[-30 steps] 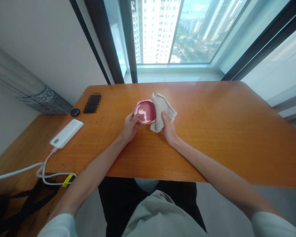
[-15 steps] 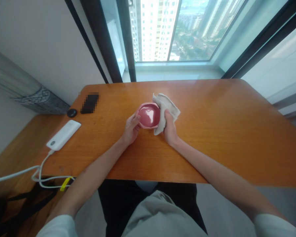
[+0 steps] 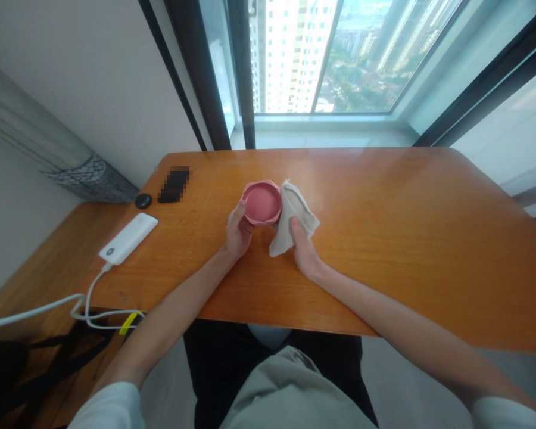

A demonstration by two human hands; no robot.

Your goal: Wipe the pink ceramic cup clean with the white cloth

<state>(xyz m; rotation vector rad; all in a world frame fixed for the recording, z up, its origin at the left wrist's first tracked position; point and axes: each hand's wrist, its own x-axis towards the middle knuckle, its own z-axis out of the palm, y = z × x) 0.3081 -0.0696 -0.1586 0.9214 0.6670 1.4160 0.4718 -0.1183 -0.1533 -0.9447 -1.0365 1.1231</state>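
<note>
A small pink bowl with an angular rim is held above the wooden table, its hollow facing me. My left hand grips it at the lower left, thumb on the rim and fingers beneath. My right hand is closed on a whitish cloth, thumb on top; its other fingers are hidden under the fabric. The cloth's left edge lies against or just beside the bowl's right side; whether they touch I cannot tell exactly.
On the wooden table, a white power bank with a white cable lies at the left. Behind it are a round black object and a blurred-out dark item. A window rises beyond the table's far edge.
The bowl has tilted, and the glare inside it is gone. My right hand has drawn the cloth slightly down along the bowl's right side. The whole view has shifted slightly.
</note>
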